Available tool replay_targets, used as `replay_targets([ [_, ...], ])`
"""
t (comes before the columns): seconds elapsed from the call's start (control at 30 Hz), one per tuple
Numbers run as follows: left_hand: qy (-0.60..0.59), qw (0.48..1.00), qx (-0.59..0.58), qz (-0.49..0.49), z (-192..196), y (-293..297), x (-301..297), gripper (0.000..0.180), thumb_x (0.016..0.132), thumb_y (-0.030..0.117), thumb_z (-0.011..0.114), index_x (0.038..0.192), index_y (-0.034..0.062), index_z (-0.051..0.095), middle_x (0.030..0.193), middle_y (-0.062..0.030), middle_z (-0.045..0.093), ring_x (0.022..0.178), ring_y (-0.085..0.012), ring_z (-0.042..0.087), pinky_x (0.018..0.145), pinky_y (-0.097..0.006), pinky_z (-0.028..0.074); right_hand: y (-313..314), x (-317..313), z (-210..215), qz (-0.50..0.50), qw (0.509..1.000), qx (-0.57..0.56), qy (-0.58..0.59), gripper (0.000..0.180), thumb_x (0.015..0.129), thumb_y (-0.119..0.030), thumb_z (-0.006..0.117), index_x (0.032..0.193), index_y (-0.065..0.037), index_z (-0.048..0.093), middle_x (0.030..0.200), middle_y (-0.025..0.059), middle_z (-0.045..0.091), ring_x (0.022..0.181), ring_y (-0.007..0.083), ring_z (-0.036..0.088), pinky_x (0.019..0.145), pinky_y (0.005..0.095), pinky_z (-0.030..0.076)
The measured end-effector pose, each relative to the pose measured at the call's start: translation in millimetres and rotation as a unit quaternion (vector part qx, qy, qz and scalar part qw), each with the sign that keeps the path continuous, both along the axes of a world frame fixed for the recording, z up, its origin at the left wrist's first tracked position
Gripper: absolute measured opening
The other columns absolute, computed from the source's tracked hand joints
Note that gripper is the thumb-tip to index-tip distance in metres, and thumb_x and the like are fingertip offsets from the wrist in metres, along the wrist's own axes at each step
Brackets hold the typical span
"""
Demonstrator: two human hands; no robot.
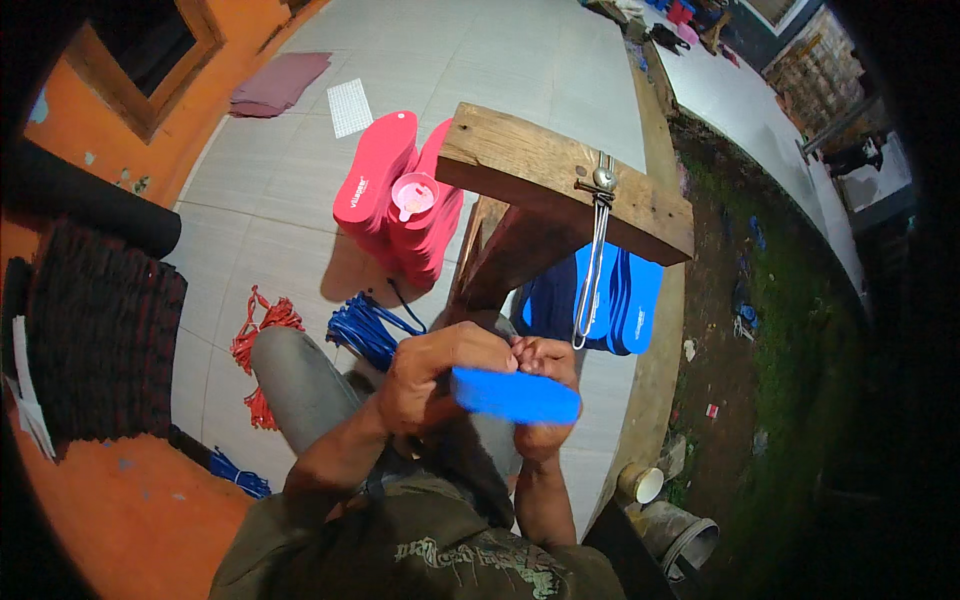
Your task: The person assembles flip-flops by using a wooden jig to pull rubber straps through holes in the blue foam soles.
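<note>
by the curled fingers of the left hand (440, 362) and right hand (550, 359), the blue foam piece (516, 397) is gripped; exact fingertip contact is hidden. its long axis is turned left to right, neither hand being clearly nearer. just beyond the right fingers, the metal wire loop (597, 252) is hung from the wooden stand (530, 158).
</note>
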State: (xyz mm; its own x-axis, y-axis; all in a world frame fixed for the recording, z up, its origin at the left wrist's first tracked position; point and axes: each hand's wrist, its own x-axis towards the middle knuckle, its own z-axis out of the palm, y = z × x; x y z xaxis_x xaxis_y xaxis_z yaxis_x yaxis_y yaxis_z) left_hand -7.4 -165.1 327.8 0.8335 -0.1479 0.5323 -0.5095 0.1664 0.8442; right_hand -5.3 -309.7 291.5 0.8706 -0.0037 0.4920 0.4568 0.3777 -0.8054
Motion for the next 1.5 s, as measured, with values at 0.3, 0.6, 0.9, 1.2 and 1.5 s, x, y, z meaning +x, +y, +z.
replay_targets([
  [0.3,-0.212,0.971,0.109,0.015,39,-4,33,0.011,0.075,0.015,0.059,0.082,0.0061,0.058,0.081,-0.0074,0.058,0.076,-0.0210,0.055,0.071,-0.041,0.047,-24,34,33,-0.069,0.982,-0.062,-0.166,0.022,0.071,-0.022,0.068,0.085,-0.005,0.063,0.091,0.0131,0.055,0.085,0.0277,0.055,0.078,0.0395,0.046],
  [0.6,-0.218,0.973,0.077,-0.008,39,-7,47,0.025,0.068,0.013,0.064,0.089,0.0010,0.059,0.085,-0.0112,0.057,0.076,-0.0248,0.053,0.068,-0.037,0.044,-19,39,42,-0.100,0.984,-0.056,-0.137,0.022,0.072,-0.022,0.067,0.083,-0.005,0.059,0.087,0.0130,0.055,0.083,0.0274,0.056,0.075,0.0402,0.047],
  [0.9,-0.184,0.792,0.229,0.536,51,-47,99,0.061,0.059,0.030,0.077,0.103,0.0035,0.043,0.094,-0.0148,0.038,0.091,-0.0278,0.033,0.078,-0.039,0.027,-6,90,69,-0.300,0.945,-0.132,0.016,0.020,0.074,-0.009,0.067,0.082,-0.004,0.050,0.072,0.0004,0.050,0.064,0.0068,0.045,0.060,0.0200,0.039],
  [1.2,0.142,0.951,0.095,0.256,-71,-6,48,0.023,0.074,0.019,0.067,0.078,0.0020,0.052,0.071,-0.0053,0.053,0.067,-0.0133,0.050,0.059,-0.026,0.040,20,23,-52,-0.112,0.951,-0.227,0.174,0.022,0.077,-0.012,0.064,0.092,0.001,0.055,0.080,0.0081,0.061,0.075,0.0141,0.058,0.066,0.0256,0.045],
  [1.5,0.329,0.940,0.027,0.082,-113,5,41,0.029,0.080,0.023,0.060,0.098,0.0001,0.061,0.085,-0.0062,0.060,0.075,-0.0099,0.053,0.065,-0.025,0.043,33,15,-65,-0.110,0.940,-0.232,0.225,0.025,0.071,-0.013,0.070,0.087,0.001,0.056,0.076,0.0074,0.060,0.067,0.0132,0.058,0.062,0.0256,0.045],
])
